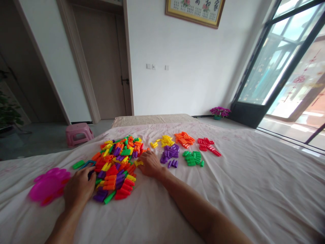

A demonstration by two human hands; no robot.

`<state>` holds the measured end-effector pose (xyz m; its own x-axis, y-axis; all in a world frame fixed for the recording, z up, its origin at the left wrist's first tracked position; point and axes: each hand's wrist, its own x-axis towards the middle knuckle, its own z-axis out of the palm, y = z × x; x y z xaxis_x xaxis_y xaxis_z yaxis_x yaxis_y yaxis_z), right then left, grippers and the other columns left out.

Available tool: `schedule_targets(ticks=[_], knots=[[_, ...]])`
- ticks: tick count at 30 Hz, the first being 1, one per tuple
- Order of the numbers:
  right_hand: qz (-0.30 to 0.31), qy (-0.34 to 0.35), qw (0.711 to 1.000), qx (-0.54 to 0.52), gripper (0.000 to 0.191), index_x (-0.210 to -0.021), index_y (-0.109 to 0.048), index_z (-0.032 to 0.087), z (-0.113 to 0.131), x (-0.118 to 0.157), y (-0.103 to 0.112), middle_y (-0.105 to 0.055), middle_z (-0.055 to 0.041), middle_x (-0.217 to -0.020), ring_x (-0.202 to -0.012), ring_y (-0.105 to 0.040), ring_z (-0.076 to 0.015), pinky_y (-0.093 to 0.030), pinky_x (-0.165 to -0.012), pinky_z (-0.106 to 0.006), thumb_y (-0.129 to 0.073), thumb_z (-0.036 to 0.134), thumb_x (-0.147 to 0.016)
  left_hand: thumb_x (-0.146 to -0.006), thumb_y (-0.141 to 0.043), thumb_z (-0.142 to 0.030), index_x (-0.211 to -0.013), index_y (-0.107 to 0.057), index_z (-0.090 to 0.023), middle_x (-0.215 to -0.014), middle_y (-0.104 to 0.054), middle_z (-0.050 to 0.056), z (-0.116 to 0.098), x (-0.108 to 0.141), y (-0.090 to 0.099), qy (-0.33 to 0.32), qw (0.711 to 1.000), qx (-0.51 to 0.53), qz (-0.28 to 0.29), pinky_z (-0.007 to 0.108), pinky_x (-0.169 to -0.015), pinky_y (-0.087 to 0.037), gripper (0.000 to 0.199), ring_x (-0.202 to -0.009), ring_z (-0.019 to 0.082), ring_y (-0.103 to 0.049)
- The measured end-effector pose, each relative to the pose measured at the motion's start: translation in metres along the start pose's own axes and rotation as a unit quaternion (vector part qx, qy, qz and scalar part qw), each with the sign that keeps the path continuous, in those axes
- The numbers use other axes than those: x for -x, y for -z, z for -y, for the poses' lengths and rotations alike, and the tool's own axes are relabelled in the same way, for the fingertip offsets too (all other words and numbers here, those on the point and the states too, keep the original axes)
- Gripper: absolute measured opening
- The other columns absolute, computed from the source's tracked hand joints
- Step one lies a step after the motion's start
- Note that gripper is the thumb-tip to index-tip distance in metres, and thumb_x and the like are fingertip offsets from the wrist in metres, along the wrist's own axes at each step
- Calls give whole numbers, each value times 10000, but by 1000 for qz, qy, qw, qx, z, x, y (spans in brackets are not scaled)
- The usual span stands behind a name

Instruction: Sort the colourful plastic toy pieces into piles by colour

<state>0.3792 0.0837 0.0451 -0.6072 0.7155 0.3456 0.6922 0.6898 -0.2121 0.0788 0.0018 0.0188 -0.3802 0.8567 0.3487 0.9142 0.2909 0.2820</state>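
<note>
Pieces of coloured plastic lie in a mixed pile (pixel 117 165) on a pale cloth (pixel 236 203); the right hand (pixel 150 164) is at the pile's right edge, fingertips pinching a yellow piece (pixel 138 163); the left hand (pixel 80 186) is at its left edge, fingers curled beside a blue frame (pixel 88 164), though whether they grip anything I cannot tell; a pink tray (pixel 48 186) lies left of that hand; beyond the right hand sit separate yellow, purple, orange, green and red groups.
</note>
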Motion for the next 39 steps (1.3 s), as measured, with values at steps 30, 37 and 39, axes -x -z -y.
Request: schedule_targets(ticks=[30,37,39], knots=[[-203,-190,944,-175,409,-1191,-668,203,-64,-10,-4,-642,-86,-1214,-1035,-660,-193,-522,-955,-338,-550,70,-823,-928,-358,-403,-1169,-690,-186,-1251,-669,134,3,-3,-4,8,1000,2,4,399,-876,-492,465,-1081,295,-639],[-64,-60,995,-48,432,-1349,-585,206,-34,-7,-5,-582,-102,-1394,-1292,-506,-247,-383,-1112,-393,-592,239,-919,-922,-368,-398,-1163,-688,-181,-1246,-671,137,3,-3,-4,-1,1000,12,-6,417,-880,-493,456,-1084,306,-637],[-35,-51,998,-31,470,-1401,-534,212,-32,-7,-8,-551,-106,-1426,-1329,-463,-249,-364,-1121,-392,-582,299,-942,-919,-371,-396,-1162,-685,-180,-1241,-673,135,4,-3,-5,-2,1000,12,-6,418,-887,-491,452,-1088,305,-635]])
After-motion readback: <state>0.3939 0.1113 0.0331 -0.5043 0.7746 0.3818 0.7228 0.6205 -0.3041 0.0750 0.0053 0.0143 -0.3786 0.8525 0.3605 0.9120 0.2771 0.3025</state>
